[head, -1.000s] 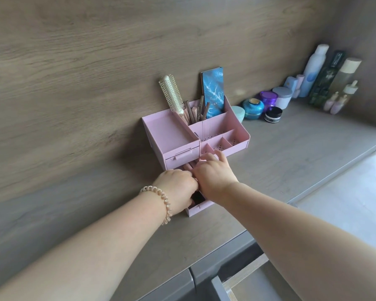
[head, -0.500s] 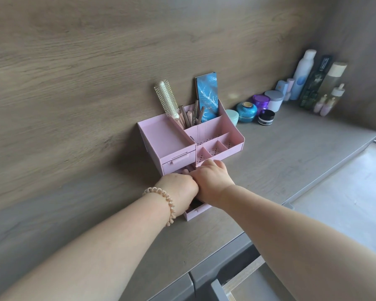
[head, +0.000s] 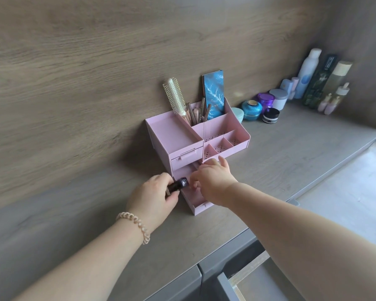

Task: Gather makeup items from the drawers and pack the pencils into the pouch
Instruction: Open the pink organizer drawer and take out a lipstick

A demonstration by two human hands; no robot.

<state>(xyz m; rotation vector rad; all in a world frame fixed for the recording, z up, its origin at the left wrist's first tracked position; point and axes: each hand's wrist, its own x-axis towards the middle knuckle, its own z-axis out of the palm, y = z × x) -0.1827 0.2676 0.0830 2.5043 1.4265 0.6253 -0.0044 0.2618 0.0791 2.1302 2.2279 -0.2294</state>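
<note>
While right hand [head: 213, 181] low in the open drawer [head: 199, 209], grip unclear — dark tube [head: 178, 185] clamped in fingers of left hand [head: 152, 192]

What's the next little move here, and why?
Probably the right hand closes on another item in the open drawer: its fingers reach down inside, while the left hand grips a dark tube.

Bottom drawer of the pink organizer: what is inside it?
The right hand reaches into the drawer; bare pink floor shows near the front, the hand hides the rest.
</note>
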